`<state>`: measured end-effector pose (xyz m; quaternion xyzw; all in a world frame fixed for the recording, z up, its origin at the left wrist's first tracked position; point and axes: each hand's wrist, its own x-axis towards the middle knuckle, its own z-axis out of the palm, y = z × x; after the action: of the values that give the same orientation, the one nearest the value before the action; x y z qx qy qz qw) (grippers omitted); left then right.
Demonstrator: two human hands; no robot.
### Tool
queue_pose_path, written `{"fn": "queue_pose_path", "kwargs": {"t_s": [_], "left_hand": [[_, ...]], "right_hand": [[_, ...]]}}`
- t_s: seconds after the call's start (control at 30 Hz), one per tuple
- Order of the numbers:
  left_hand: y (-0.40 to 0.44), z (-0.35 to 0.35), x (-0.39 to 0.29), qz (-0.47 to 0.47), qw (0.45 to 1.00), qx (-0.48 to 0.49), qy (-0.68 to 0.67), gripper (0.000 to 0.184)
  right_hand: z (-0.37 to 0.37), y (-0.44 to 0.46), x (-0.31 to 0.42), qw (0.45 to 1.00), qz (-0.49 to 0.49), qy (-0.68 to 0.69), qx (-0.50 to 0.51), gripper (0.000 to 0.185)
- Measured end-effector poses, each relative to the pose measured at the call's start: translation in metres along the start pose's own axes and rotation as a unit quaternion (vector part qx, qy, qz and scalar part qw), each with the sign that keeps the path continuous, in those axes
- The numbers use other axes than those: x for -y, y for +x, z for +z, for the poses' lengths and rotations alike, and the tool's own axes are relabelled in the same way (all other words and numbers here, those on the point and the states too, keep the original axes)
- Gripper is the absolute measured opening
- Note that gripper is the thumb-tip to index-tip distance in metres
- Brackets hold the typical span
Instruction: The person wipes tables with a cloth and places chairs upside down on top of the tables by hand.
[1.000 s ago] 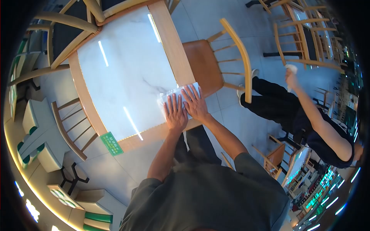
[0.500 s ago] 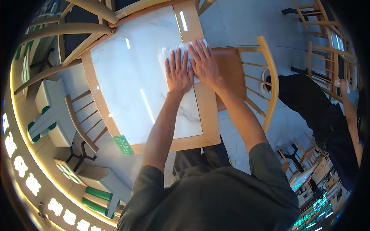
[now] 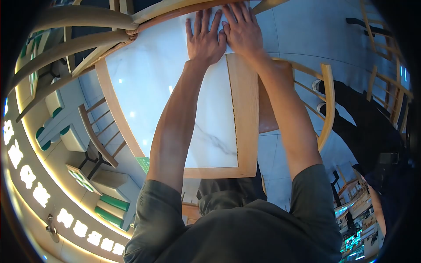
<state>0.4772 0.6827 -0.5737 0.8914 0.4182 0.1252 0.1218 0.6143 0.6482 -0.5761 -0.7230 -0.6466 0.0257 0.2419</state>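
Both my hands lie flat, side by side, near the far edge of a table [image 3: 247, 131] with a white marbled top and a wooden border. My left hand [image 3: 205, 41] has its fingers stretched forward and spread. Close to it, my right hand [image 3: 243, 33] is also flat, its thumb by the left thumb. A white cloth [image 3: 222, 18] is pressed under the hands and mostly hidden by them. Neither hand is closed around it. My forearms reach over the tabletop.
A chair with a brown seat [image 3: 268, 105] stands at the table's right side, another chair [image 3: 97, 136] at its left. Wooden chair frames [image 3: 87, 17] border the far left. A green sticker [image 3: 143, 164] marks the near-left corner. A person in dark clothes [image 3: 372, 127] stands at right.
Both hands have slid forward, away from me, to the table's far edge, with the cloth beneath them. My arms are straighter. The person at the right has shifted position.
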Motion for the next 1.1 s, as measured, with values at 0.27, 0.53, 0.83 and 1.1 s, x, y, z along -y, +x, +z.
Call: {"fn": "queue_pose_path", "kwargs": {"t_s": [0.27,0.53,0.83,1.1], "left_hand": [[0.015,-0.001,-0.003,-0.036,0.997,0.052,0.053,0.059],[-0.022,0.006,-0.007,-0.059,0.997,0.006,0.044,0.059],[-0.147,-0.002,-0.027,-0.084,0.994,-0.058,0.047,0.055],[-0.298,-0.032,-0.055,-0.172,0.985,-0.015,-0.027,0.057]], "right_hand": [[0.006,0.006,-0.005,0.999,-0.034,-0.016,-0.011,0.048],[0.000,-0.011,0.006,0.994,-0.080,-0.069,0.025,0.051],[0.002,-0.117,0.053,0.988,-0.127,-0.081,0.031,0.049],[-0.019,-0.236,0.135,0.979,-0.139,-0.079,0.123,0.052]]}}
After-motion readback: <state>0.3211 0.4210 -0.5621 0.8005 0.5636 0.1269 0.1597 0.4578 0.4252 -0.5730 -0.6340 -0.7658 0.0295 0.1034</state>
